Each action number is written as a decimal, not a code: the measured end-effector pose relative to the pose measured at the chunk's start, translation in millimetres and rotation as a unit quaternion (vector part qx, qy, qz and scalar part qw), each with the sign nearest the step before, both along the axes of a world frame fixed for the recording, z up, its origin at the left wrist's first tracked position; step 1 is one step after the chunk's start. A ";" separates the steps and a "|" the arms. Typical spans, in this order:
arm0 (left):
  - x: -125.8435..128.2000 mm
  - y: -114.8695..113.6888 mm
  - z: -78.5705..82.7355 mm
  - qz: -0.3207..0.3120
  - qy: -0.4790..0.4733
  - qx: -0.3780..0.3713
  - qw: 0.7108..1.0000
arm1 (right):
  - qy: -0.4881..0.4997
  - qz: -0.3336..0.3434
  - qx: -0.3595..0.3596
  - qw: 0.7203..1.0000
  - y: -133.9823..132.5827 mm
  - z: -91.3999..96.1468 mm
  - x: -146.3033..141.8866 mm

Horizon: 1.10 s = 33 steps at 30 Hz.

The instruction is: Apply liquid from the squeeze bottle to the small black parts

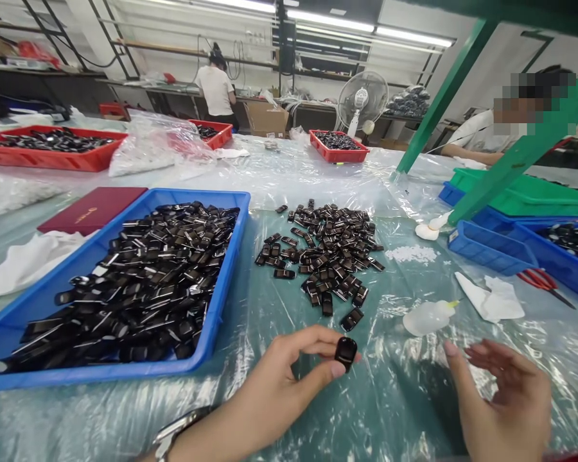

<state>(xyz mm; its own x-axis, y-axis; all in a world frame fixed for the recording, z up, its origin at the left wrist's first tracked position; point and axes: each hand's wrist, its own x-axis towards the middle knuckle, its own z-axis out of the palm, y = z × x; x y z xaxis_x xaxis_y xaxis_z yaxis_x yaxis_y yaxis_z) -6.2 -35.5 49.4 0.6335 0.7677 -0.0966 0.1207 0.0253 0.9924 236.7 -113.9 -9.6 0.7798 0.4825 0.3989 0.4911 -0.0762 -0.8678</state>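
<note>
My left hand [274,391] pinches a small glossy black plastic part [345,351] between thumb and fingers, low at the centre. My right hand [503,401] hovers to its right with fingers loosely apart and nothing in them. Just beyond lies a loose pile of the same black parts [325,253] on the plastic-covered table. A blue tray [43,295] heaped with black parts sits at the left. A small white squeeze bottle [428,316] with a yellow tip lies beside my right hand.
White cloths [492,298], red scissors [539,280], blue bins [491,247] and green trays [530,192] stand at the right. A maroon case [94,208] and red trays [48,151] lie at the left and back. A green frame leg [438,102] crosses. Two other people work beyond.
</note>
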 end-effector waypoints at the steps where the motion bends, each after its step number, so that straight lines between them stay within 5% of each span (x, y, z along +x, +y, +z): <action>1: 0.6 0.1 -0.3 0.004 -0.010 -0.002 1.000 | -0.022 0.003 -0.004 1.000 -3.4 2.6 -6.8; 4: 1.9 0.4 -1.4 0.021 -0.019 -0.006 1.000 | -0.108 0.132 -0.059 0.984 -7.8 6.5 -22.4; 7: 2.5 1.3 -2.4 0.030 -0.025 -0.014 0.999 | -0.235 0.293 -0.108 0.920 3.4 5.5 -27.7; 12: 2.3 3.7 -4.0 0.037 -0.038 -0.022 0.998 | -0.385 0.378 -0.139 0.830 41.0 1.5 -26.1; 22: 1.9 2.5 -2.1 0.033 -0.035 -0.027 0.998 | -0.370 0.396 -0.150 0.827 56.0 2.3 -28.8; 33: -2.1 10.4 -6.1 0.134 -0.047 0.023 0.990 | -0.260 0.415 -0.165 0.856 49.8 24.0 -17.0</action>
<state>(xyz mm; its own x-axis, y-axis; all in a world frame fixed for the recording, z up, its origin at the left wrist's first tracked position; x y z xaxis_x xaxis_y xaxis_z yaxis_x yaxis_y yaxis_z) -8.3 -25.1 43.4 0.4108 0.9117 -0.0080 0.0232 -0.0017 0.9997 219.7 -64.1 14.3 -0.1278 0.9379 0.3226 0.8083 0.2870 -0.5141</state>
